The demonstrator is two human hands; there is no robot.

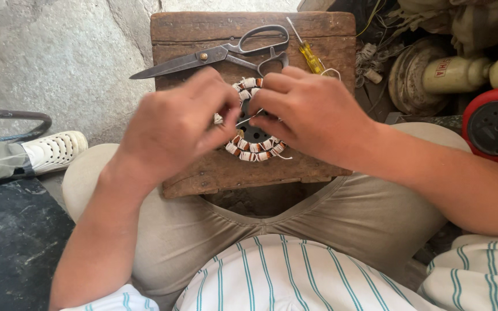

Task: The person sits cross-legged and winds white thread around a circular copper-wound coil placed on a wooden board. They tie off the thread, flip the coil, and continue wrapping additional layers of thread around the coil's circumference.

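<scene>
A round motor winding ring [253, 151], with copper coils wrapped in white bands, lies on a worn wooden block [226, 173] in front of my knees. My left hand [174, 124] covers its left side, fingers pinched at the ring's top. My right hand [306, 112] covers its right side, fingertips also pressed on the upper coils, meeting the left fingers. A thin white thread trails from the ring's lower right. Most of the ring is hidden under both hands.
Large dark scissors [214, 55] and a yellow-handled screwdriver [308, 55] lie at the block's far end. A red round casing [494, 124], cream bottles [456, 74] and tangled wires crowd the right. A white perforated shoe [56, 151] rests on the stone floor at left.
</scene>
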